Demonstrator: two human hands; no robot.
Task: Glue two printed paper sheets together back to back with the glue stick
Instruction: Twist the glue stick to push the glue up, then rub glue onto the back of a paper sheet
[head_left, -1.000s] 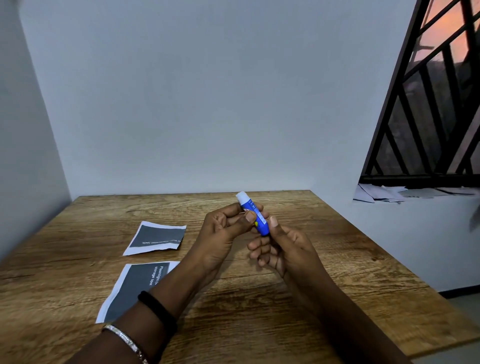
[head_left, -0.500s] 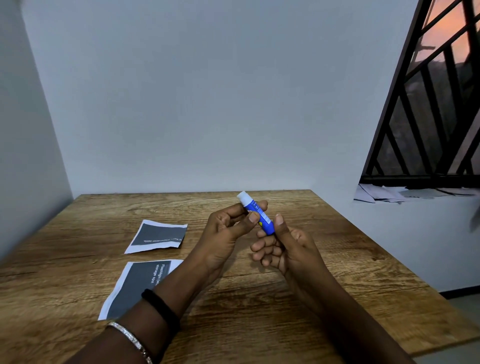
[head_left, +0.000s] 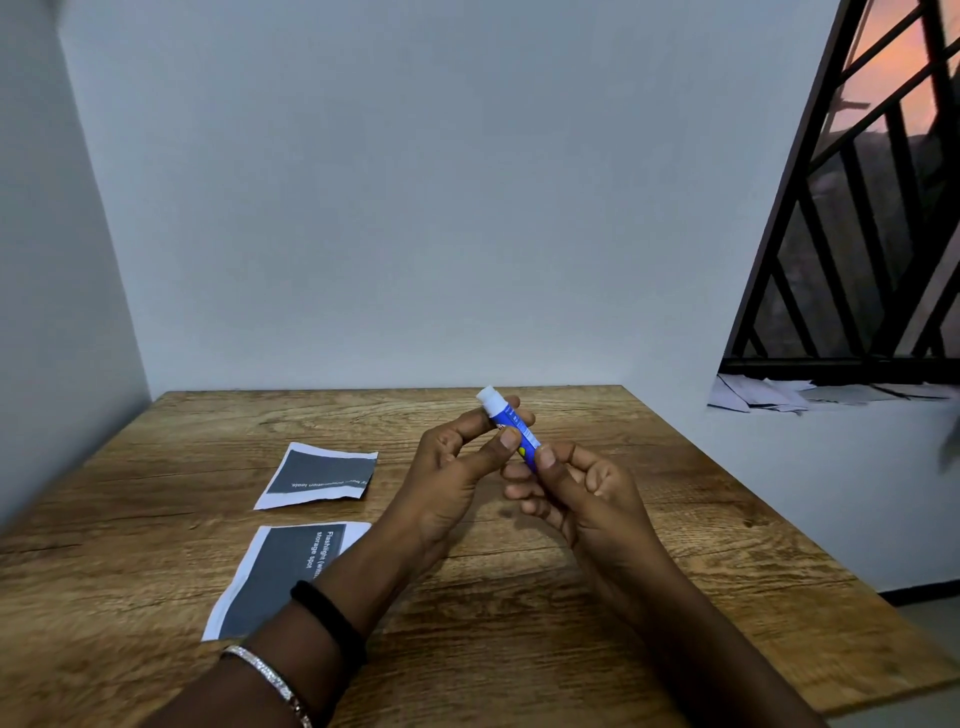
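Note:
A blue glue stick (head_left: 511, 426) with a white end pointing up and away is held above the wooden table (head_left: 649, 519), tilted. My left hand (head_left: 457, 467) pinches its upper part between thumb and fingers. My right hand (head_left: 576, 493) grips its lower end with the thumb on top. Two printed paper sheets lie face up on the left of the table: the far sheet (head_left: 319, 475), dark grey with a white border, and the near sheet (head_left: 280, 571), with white text, partly under my left forearm.
Walls close the table in at the back and left. At the right, a window with a black metal grille (head_left: 872, 208) has loose papers (head_left: 779, 395) on its sill. The table's right and front edges drop to the floor.
Both hands have kept hold of the glue stick and shifted it slightly up and right. My fingers have adjusted a little on it. The sheets have not moved.

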